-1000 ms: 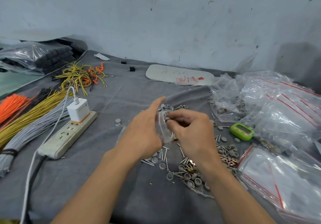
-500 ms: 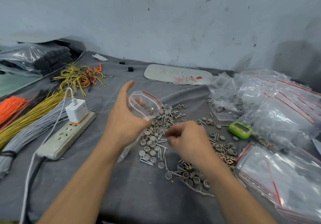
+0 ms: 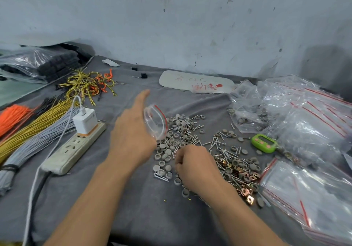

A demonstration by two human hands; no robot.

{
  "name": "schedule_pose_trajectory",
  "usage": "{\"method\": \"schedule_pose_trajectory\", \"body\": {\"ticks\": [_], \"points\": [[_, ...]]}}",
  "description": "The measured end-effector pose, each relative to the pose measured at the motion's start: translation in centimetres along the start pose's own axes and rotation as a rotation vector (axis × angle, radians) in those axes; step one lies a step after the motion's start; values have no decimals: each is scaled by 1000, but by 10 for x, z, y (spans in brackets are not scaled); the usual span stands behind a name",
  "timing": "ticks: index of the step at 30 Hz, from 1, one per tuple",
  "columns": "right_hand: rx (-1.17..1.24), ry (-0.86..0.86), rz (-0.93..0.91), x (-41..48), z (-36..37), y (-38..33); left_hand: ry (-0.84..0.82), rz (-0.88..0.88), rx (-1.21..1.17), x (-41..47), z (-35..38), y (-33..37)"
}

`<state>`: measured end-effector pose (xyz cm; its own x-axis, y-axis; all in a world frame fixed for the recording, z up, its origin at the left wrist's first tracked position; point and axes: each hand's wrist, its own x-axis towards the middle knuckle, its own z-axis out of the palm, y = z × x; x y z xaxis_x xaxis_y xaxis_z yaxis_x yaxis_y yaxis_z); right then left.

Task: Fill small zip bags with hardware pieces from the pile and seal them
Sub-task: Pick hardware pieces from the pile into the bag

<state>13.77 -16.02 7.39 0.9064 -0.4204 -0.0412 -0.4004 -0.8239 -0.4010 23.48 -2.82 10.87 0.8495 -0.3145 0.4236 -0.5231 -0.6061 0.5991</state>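
Head view, left hand point(image 3: 133, 140) raised, thumb straight, other fingers hidden behind the palm, gripping an open-mouthed zip bag point(image 3: 156, 122) at its right edge, above the pile point(image 3: 182, 131) of screws and caps, right hand point(image 3: 194, 166) on the pile, fingers curled under, their catch not visible.

The right hand point(image 3: 196, 166) lay curled over the pile point(image 3: 182, 131), so its fingers were tucked out of sight. Nobody could tell if they held a piece. The left hand point(image 3: 131, 137) looked a bit smeary behind the zip bag point(image 3: 156, 121). The clear bags point(image 3: 314, 188) ran off the right edge. The card's point(image 3: 196, 82) writing was too small to read.
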Motion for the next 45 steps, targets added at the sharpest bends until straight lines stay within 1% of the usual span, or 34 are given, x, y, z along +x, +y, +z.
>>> {"method": "schedule_pose_trajectory", "body": {"ticks": [2,3,5,7,8,9,12,14,15,17,19,21,22,23,25,27,29,30,33,35,36,38,40,41,43,45], "points": [[-60,96,-26,-1,0,2,-187,5,79,-3,8,4],[-35,168,-41,0,-1,4,-273,0,112,-5,12,5],[156,314,-62,2,-8,7,-409,-5,167,-10,18,8],[428,401,-108,4,-18,8,-460,7,202,-12,22,10],[524,390,-139,4,-22,7,-461,13,208,-13,23,12],[566,350,-172,4,-23,6,-459,17,207,-12,24,13],[506,195,-255,1,-18,1,-493,23,149,-11,23,15],[544,122,-282,0,-13,-1,-514,20,88,-9,20,12],[567,131,-282,1,-11,-1,-512,12,50,-9,18,11],[647,233,-235,2,-11,1,-484,-10,-34,-7,13,6],[764,362,-131,4,-12,5,-449,-47,-174,-5,7,2],[751,427,-33,4,-13,8,-396,-111,-361,-4,0,-2],[700,412,-13,4,-12,9,-355,-138,-448,-3,-3,-4],[618,361,-12,3,-10,9,-311,-162,-531,-3,-5,-5],[414,202,-48,1,-1,6,-248,-223,-676,-2,-8,-7],[199,73,-86,-2,10,0,-202,-264,-763,-1,-9,-8],[44,37,-110,-3,16,-5,-154,-276,-818,2,-10,-9],[30,38,-111,-4,18,-6,-128,-278,-836,3,-11,-9],[119,0,-54,-4,16,-8,-43,-268,-835,5,-13,-8],[174,-21,-8,-4,13,-5,-19,-254,-807,4,-14,-9],[198,21,0,-4,9,-3,-23,-241,-781,3,-14,-9],[302,228,-19,-3,-2,2,-51,-212,-723,1,-15,-7],[528,453,-76,-5,-19,2,-100,-181,-663,-3,-13,-1],[640,529,-116,-6,-29,1,-135,-162,-633,-5,-11,3],[787,581,-202,-7,-44,0,-211,-109,-565,-9,-4,11],[821,523,-281,-7,-50,-3,-277,-35,-459,-11,4,17]]}}
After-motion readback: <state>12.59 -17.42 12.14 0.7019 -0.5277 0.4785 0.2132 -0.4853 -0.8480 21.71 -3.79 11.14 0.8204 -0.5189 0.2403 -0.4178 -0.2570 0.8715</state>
